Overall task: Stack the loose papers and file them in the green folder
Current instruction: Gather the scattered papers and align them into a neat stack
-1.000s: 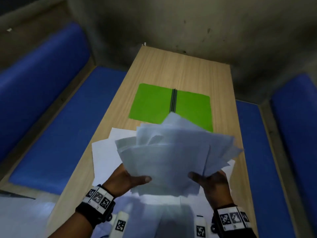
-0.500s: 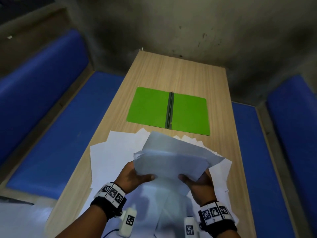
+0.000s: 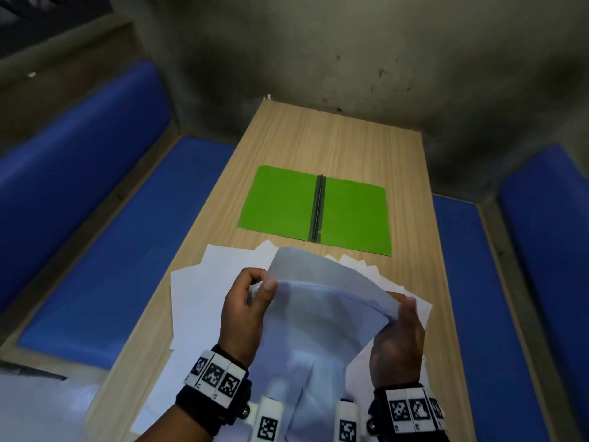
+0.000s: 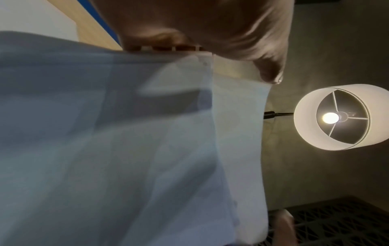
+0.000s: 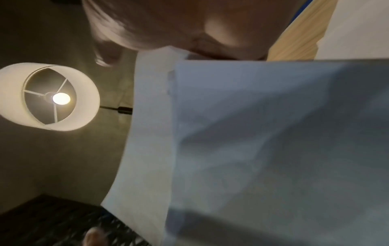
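Note:
Both hands hold a bundle of white papers [image 3: 322, 311] upright above the near end of the wooden table [image 3: 350, 145]. My left hand [image 3: 251, 295] grips the bundle's left edge, thumb on the near face. On the right edge my right hand [image 3: 401, 320] grips it the same way. The bundle [image 4: 130, 133] fills the left wrist view, and the same papers [image 5: 263, 141] fill the right wrist view. More loose sheets [image 3: 204, 291] lie fanned on the table under the hands. The green folder [image 3: 318, 208] lies open and flat beyond them, its dark spine in the middle.
Blue padded benches [image 3: 121, 218] run along both long sides of the narrow table. A grey wall closes the far end. A lit lamp with a white shade [image 4: 345, 118] hangs overhead, seen from both wrists.
The bundle was spread and held high a second ago. It has come down and toward me, the sheets gathered closer, and both hands have shifted up to its side edges.

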